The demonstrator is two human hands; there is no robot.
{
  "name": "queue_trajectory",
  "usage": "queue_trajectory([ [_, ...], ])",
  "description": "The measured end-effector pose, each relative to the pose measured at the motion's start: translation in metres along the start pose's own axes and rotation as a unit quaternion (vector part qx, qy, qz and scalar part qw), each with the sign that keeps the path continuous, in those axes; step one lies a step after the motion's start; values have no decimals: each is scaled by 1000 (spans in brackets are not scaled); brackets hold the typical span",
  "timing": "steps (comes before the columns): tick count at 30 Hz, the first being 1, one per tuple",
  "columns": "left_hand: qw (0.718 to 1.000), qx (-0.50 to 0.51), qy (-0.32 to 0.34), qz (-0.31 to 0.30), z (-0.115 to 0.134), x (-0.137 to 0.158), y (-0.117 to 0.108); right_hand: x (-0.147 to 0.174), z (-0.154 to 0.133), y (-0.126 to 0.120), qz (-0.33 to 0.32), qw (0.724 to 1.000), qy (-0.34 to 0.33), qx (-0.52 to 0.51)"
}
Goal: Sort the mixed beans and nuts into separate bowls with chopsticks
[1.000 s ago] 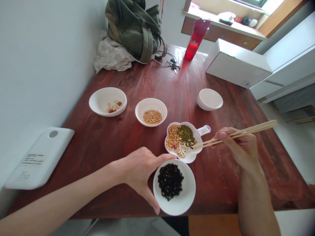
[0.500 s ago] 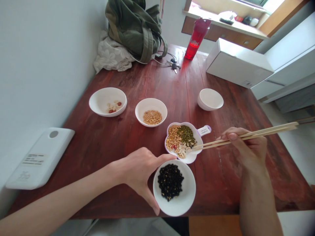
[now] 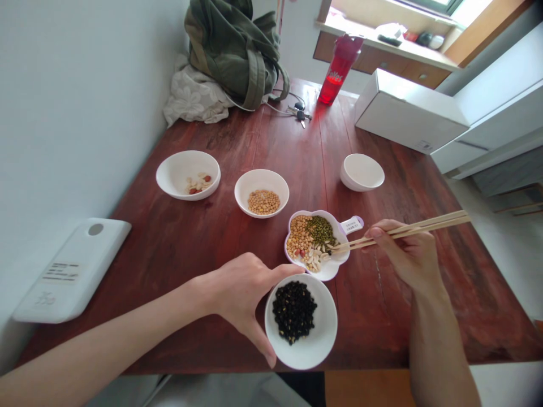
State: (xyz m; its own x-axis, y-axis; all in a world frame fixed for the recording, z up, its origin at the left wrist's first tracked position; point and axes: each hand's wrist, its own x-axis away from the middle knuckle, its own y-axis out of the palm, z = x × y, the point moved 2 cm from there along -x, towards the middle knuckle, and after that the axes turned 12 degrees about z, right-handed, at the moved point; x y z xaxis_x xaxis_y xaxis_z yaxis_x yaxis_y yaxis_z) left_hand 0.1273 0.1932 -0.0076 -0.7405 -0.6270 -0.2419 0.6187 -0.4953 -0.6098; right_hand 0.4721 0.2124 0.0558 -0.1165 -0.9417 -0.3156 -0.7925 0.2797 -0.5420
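Note:
My left hand grips the left side of a white bowl, its thumb and a finger spread along the rim. Black beans lie in that bowl. My right hand is closed around a pair of wooden chopsticks. Their tips reach into a flower-shaped dish with a short handle, just beyond the bowl. In the dish sit yellow beans, green mung beans and pale seeds with a few reddish nuts. Whether the tips pinch anything is too small to tell.
Farther back stand a bowl of pale pieces and nuts, a bowl of yellow beans and a white bowl. A white device lies by the left wall. A bag, keys, red bottle and white box line the back.
My right hand has shifted left with the chopsticks, and their tips have moved slightly up within the dish. My left hand keeps its hold on the bowl.

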Motion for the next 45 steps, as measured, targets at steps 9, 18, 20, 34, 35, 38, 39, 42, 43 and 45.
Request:
queue_trajectory([
  [9, 1000, 5, 9, 13, -1, 0, 2, 0, -3, 1, -11, 999, 20, -27],
  [18, 1000, 9, 4, -2, 0, 1, 1, -1, 0, 2, -35, 999, 21, -26],
  [20, 1000, 6, 8, 2, 0, 0, 1, 0, -1, 2, -39, 999, 20, -29],
  [34, 1000, 6, 5, -5, -1, 1, 2, -1, 0, 2, -35, 999, 19, -38],
  [35, 1000, 6, 4, -5, -1, 1, 2, 0, 1, 2, -34, 998, 22, -38],
  [38, 1000, 6, 1, -6, -1, 1, 3, 1, 4, 1, -28, 998, 33, -43],
  [39, 1000, 7, 1, -6, -1, 1, 3, 1, 4, 1, -26, 998, 38, -47],
  [42, 1000, 3, 1, -3, -1, 1, 2, 1, 5, -2, 0, 996, 57, -75],
  [43, 1000, 1, 2, 0, -1, 1, 2, 1, 5, -3, 12, 993, 65, -94],
  [45, 1000, -2, 6, 3, -1, 1, 2, 3, 3, -3, 40, 983, 83, -161],
])
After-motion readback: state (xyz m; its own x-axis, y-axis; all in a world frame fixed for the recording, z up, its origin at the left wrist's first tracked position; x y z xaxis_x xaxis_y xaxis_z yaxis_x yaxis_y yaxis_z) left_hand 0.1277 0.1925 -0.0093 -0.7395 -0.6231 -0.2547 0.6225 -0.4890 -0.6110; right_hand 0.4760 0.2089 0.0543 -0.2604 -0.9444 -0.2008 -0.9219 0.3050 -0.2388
